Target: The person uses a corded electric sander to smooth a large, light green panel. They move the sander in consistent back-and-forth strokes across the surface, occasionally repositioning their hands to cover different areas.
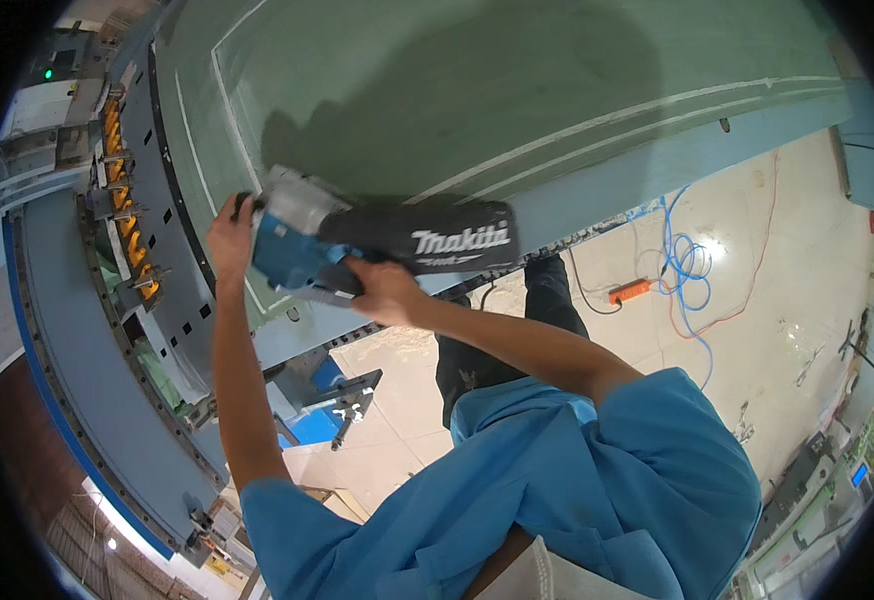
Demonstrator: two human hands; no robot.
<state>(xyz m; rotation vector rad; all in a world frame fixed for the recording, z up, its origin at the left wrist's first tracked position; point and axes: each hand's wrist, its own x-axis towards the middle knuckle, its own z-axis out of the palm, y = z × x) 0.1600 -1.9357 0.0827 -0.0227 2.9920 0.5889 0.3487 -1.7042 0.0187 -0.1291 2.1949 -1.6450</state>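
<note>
A teal and grey handheld power tool (297,240) with a black dust bag (427,238) is pressed against a large pale green panel (457,80). My right hand (382,290) grips the tool's handle from below. My left hand (229,232) holds the tool's front end at its left side. Both forearms reach up from my blue short sleeves. White scribed lines run across the panel near the tool.
A grey curved fixture frame (77,330) with orange clamps (122,215) borders the panel on the left. A blue coiled hose (687,265) and an orange power strip (629,291) lie on the pale floor at the right. A blue clamp stand (332,395) sits below the panel.
</note>
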